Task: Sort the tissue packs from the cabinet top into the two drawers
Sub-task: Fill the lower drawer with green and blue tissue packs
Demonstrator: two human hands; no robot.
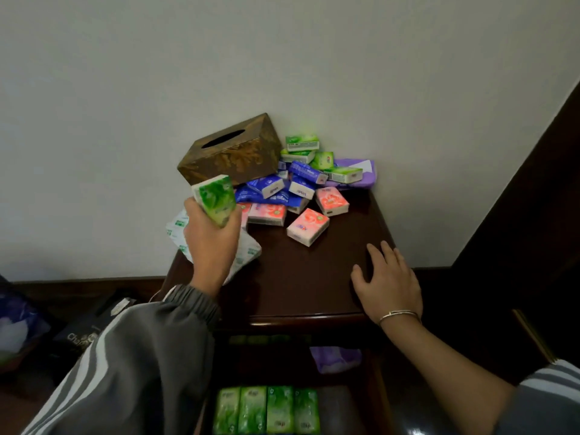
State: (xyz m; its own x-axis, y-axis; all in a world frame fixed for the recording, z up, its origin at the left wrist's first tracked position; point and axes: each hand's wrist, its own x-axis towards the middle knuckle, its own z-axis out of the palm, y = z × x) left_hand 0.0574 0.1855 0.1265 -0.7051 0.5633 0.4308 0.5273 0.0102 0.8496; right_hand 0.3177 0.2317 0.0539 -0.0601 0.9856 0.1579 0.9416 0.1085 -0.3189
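Note:
My left hand [211,243] is raised above the left side of the dark wooden cabinet top [301,277] and grips a green tissue pack [216,199]. My right hand [387,284] lies flat and empty on the top's right front corner. A pile of small packs sits at the back: pink packs [307,226], blue packs [276,189] and green packs [302,143], with a larger purple pack [361,171] behind. Below, the lower open drawer [345,412] holds a row of several green packs [266,409]. The drawer above it holds a purple pack [335,359].
A brown tissue box [232,152] stands at the back left against the white wall. A white plastic wrapper with green print [244,249] lies under my left hand. Dark bags and a box [84,328] sit on the floor to the left. Dark wood furniture [518,246] stands on the right.

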